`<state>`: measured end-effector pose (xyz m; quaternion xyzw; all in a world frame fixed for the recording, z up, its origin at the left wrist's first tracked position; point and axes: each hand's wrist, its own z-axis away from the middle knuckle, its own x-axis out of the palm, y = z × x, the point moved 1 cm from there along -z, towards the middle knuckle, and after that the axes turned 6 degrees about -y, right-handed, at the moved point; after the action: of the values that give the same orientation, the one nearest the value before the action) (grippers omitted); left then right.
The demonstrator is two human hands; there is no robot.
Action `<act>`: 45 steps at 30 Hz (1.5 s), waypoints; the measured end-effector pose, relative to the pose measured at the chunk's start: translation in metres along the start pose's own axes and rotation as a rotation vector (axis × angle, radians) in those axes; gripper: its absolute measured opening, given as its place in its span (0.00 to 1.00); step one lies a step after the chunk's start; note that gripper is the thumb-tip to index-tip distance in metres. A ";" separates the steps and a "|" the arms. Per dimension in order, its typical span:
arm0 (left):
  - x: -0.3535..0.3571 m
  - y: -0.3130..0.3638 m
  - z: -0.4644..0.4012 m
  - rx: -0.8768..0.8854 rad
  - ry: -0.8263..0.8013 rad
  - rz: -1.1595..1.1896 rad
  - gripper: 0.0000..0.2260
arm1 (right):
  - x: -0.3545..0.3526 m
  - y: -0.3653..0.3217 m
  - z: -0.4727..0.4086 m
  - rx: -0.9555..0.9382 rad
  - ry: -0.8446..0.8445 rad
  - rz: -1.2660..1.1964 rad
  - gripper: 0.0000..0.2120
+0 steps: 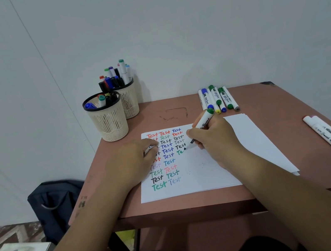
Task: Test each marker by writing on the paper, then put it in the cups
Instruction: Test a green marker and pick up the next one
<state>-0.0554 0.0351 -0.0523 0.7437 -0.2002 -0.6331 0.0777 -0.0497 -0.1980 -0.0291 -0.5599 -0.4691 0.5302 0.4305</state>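
Right hand [212, 137] grip closed around green marker [201, 124], tip on paper [211, 168] | left hand [131, 164] flat, empty, pinning sheet | risk: our palm smears wet ink; sheet slips if released

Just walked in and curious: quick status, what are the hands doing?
Right hand writing with green-capped marker, mid-word. Left hand flat on paper. More markers waiting; cups unobstructed.
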 end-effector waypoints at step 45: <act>-0.014 0.015 0.012 -0.038 0.081 -0.017 0.14 | -0.004 0.000 -0.001 0.000 0.065 -0.116 0.07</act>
<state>-0.0714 0.0284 -0.0360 0.7688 -0.1785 -0.6067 0.0946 -0.0491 -0.2015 -0.0284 -0.5490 -0.4865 0.4858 0.4753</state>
